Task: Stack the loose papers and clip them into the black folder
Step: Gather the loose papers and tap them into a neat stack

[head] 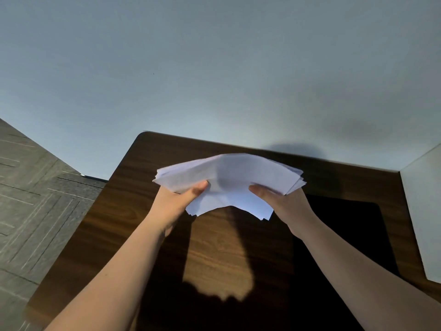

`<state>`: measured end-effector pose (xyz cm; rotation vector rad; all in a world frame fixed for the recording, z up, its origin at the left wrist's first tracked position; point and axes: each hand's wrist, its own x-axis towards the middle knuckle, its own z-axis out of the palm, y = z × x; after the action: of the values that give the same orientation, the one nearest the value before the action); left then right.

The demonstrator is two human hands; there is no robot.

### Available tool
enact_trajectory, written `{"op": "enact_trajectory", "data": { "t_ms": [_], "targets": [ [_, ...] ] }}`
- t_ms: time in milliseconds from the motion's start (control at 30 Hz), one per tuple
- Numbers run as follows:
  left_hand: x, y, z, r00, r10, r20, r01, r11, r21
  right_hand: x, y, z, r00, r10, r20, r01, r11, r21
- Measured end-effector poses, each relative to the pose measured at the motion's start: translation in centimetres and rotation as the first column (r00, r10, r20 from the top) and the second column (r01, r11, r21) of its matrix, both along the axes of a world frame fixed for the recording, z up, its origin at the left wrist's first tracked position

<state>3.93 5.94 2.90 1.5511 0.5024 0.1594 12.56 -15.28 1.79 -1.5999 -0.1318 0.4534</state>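
Note:
A stack of white papers (229,180) is held in the air above the table, arched upward in the middle, its edges uneven. My left hand (176,204) grips the stack's left side with the thumb on top. My right hand (284,201) grips the right side the same way. The black folder (353,232) lies flat on the table at the right, below and behind my right forearm, partly hidden by it.
The dark wooden table (133,211) stands against a pale wall (214,68). A white box or panel (427,211) rises at the table's right edge. Grey patterned floor (35,199) lies to the left. The papers and arms cast shadows on the tabletop.

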Motion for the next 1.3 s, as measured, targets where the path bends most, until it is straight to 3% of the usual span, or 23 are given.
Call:
{"op": "enact_trajectory", "data": {
  "t_ms": [133, 300, 500, 600, 800, 967, 1167, 1300],
  "targets": [
    [0.3, 0.4, 0.3, 0.988, 0.117, 0.097, -0.110, 0.991, -0.076, 0.8, -0.5, 0.1, 0.999, -0.035, -0.009, 0.036, 0.999, 0.021],
    [1.0, -0.4, 1.3, 0.956, 0.230, 0.183, -0.212, 0.971, -0.113, 1.0, -0.6, 0.1, 0.999, 0.036, -0.003, -0.036, 0.999, 0.002],
    [2.3, -2.4, 4.0, 0.859, 0.426, 0.284, -0.428, 0.902, -0.060, 0.9, -0.2, -0.1, 1.000, 0.024, 0.013, -0.024, 1.000, -0.010],
    [2.8, -2.1, 4.4, 0.831, 0.498, 0.248, -0.500, 0.864, -0.058, 0.8, -0.2, 0.0, 0.999, 0.037, 0.029, -0.037, 0.999, -0.013],
    [2.5, -2.6, 4.7, 0.829, 0.489, 0.273, -0.497, 0.867, -0.044, 0.3, 0.0, 1.1, 0.998, 0.017, 0.062, -0.021, 0.998, 0.064],
    [2.2, -2.5, 4.2, 0.866, 0.460, 0.198, -0.461, 0.886, -0.043, 0.0, 0.5, 1.8, 0.998, 0.027, 0.061, -0.032, 0.995, 0.093],
    [2.0, -2.6, 4.7, 0.797, 0.550, 0.249, -0.567, 0.824, -0.006, -0.1, 0.2, 1.7, 0.999, 0.005, 0.033, -0.007, 0.999, 0.051],
    [1.8, -2.1, 3.8, 0.818, 0.531, 0.224, -0.539, 0.842, -0.026, -0.2, -0.6, 1.5, 0.992, 0.116, 0.046, -0.116, 0.993, -0.008]
  ]
}}
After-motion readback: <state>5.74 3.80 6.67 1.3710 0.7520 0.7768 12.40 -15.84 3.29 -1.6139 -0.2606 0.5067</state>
